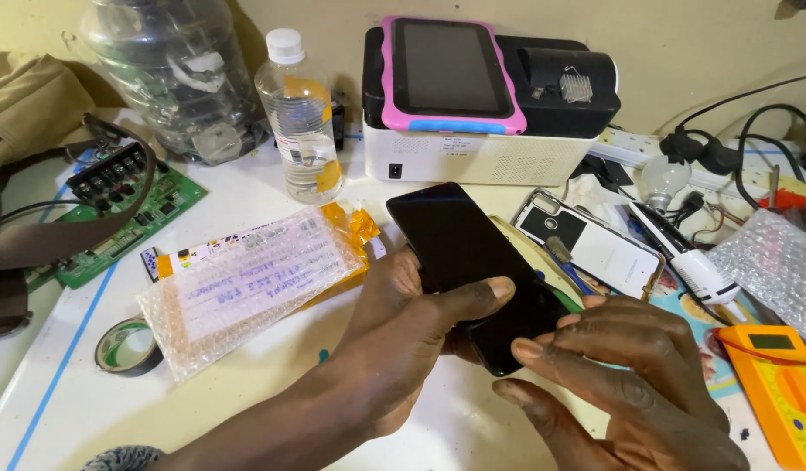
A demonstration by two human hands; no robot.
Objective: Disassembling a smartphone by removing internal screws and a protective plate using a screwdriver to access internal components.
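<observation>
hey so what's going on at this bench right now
A person holds a black phone over a cluttered white table. The left hand grips it from beneath with the thumb across its dark face; the right hand touches its lower edge with its fingers. Beside them lie a bubble-wrapped package, a white phone back cover, a green circuit board, a clear plastic bottle and an orange multimeter.
</observation>
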